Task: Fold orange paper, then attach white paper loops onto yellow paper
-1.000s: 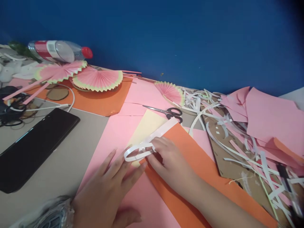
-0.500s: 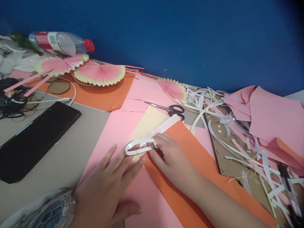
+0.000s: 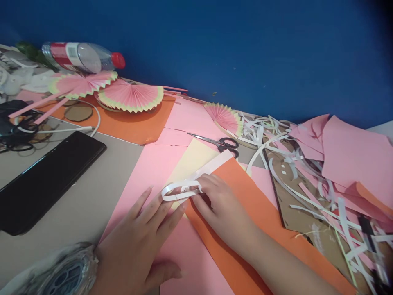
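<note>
My right hand pinches a looped, glossy white strip between thumb and fingers. Its fingers rest at the white-banded end of an orange paper sheet. My left hand is spread with fingers apart, its fingertips by the loop, over a pink sheet. Under the loop and the band shows a cream sheet. Scissors with black handles lie just beyond. At my left wrist is a round object in crinkled clear plastic, its kind unclear.
A black phone lies at left. Pleated pink paper fans and a red-capped plastic bottle stand along the blue wall. At right, white paper strips, cardboard and pink sheets are heaped.
The view has shifted very slightly. Both hands and the looped white strip hold nearly the same positions.
</note>
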{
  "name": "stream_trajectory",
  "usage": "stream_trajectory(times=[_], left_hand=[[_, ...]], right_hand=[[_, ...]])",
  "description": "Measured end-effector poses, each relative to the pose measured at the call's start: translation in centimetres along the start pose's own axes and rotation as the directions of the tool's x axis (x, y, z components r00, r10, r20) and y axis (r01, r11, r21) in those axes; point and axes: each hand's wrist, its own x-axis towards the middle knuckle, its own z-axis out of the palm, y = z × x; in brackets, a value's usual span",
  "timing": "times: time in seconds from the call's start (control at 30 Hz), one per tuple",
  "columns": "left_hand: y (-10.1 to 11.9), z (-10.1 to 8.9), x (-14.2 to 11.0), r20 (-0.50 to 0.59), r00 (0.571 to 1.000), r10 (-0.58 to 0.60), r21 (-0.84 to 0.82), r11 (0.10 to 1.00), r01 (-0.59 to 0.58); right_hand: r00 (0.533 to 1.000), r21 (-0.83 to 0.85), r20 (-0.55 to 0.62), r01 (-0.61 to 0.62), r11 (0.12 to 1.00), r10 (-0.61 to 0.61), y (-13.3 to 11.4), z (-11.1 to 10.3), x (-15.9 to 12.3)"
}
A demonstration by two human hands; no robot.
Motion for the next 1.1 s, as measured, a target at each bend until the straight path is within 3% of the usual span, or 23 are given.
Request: stream_trajectory(times=[1.1], left_hand=[[0.27, 0.15, -0.25, -0.042, 0.999, -0.010, 0.025, 1.000, 0.011]], right_hand=[[1.000, 0.005, 0.009, -0.005, 1.000, 0.005, 0.07, 0.27, 0.05]])
